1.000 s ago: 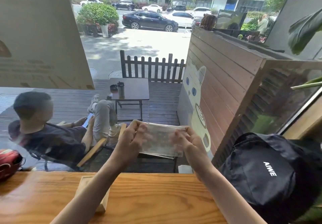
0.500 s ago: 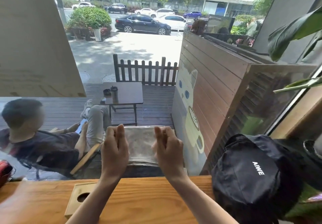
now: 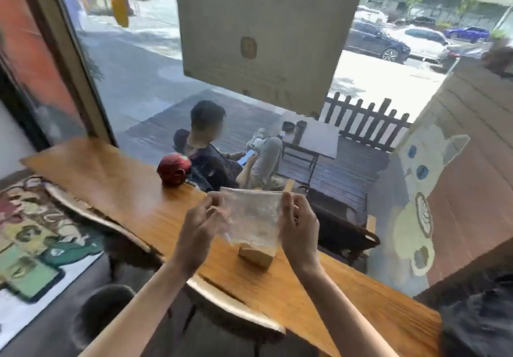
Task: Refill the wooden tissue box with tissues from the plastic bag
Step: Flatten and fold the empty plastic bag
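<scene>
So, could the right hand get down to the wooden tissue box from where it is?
Probably yes. The right hand pinches the plastic bag just above the wooden tissue box; only the bag hangs between them, though the hand is occupied.

Wooden counter (image 3: 133, 198) carries wooden tissue box (image 3: 256, 255) and red helmet (image 3: 174, 172).

No legible text on anything.

You're holding the clear plastic bag (image 3: 251, 217) up above the counter, pinched at both top corners, hanging crumpled. Wooden tissue box (image 3: 256, 255) is sitting right below it on the wood, partly hidden behind the bag's bottom.
</scene>
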